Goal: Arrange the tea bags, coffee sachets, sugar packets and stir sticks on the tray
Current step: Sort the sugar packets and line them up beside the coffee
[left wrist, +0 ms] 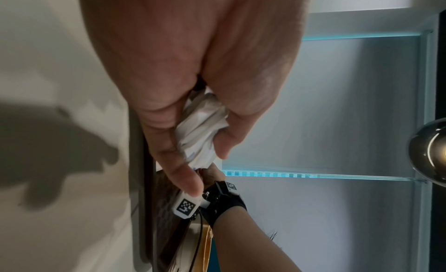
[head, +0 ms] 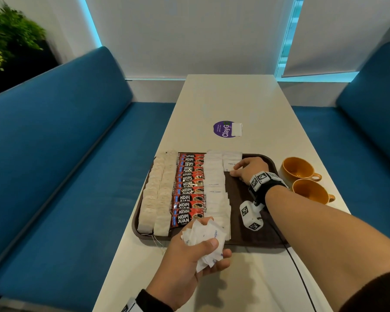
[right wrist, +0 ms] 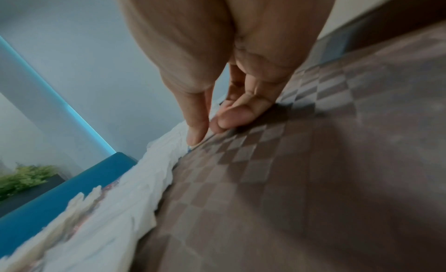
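Observation:
A brown tray [head: 257,235] holds two rows of tea bags [head: 158,192] at its left, then a row of red coffee sachets [head: 189,190] and a row of white sugar packets [head: 215,188]. A second, short sugar row [head: 231,159] lies at the tray's far edge. My right hand [head: 236,171] rests there and pinches a sugar packet lying on the tray. The right wrist view shows that right hand [right wrist: 207,131] at the packets' edge [right wrist: 164,157]. My left hand [head: 212,244] grips a bundle of sugar packets [head: 203,235] over the tray's near edge; the left wrist view shows this bundle [left wrist: 202,127].
Two orange cups [head: 298,168] [head: 311,191] stand right of the tray. Beyond the tray, a purple sticker [head: 223,129] has a white packet [head: 236,129] lying on it. Blue benches [head: 54,154] [head: 369,120] flank the narrow table. The tray's right half [right wrist: 313,180] is bare.

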Motion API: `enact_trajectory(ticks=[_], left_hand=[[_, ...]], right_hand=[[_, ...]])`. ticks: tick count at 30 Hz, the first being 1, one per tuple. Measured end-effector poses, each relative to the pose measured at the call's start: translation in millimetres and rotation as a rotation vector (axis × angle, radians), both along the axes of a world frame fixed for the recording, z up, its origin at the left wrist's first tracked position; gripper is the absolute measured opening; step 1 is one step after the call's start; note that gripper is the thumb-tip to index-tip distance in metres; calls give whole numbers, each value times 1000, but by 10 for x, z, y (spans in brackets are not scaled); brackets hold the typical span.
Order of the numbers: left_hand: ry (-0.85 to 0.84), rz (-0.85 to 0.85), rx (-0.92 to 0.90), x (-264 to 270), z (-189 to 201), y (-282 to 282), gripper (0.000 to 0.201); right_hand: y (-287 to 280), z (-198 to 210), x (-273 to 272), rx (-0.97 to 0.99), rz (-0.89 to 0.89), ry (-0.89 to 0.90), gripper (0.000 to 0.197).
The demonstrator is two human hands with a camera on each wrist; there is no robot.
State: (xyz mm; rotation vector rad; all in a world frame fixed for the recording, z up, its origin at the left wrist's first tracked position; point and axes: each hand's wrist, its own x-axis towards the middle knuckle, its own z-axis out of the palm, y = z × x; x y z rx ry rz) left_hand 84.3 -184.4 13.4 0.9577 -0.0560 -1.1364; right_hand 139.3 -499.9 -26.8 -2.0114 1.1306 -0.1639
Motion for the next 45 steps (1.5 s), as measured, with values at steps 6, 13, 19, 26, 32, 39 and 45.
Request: enact_trajectory(ticks=[6,13,19,26,32,39,45], left_hand=[[20,1,-66,-29,100,84,52],[-31,-24,-195,-193,227,144,52],[-189,-55,-156,-405,367,331,49],[-223,-61,-51,-658,397,526,47],[-156,18,17,-872,356,624,27],[-259,-66,117,-1023,372,682,28],[-336,-98,156,-1054,406,659,30]], right_hand=[[260,373,-318,10,-58,-242,16],[1175,986,-1264,186,203,-402,7],[1774,1038,-1999,410,290,-509,20],[2113,927,-2447,477,210,-560,13],[2223,854,-2679,577,103,-623,11],[2268,944,-2785,579,34,-714,16],[2294,994,-2810,409,52,-753,19]])
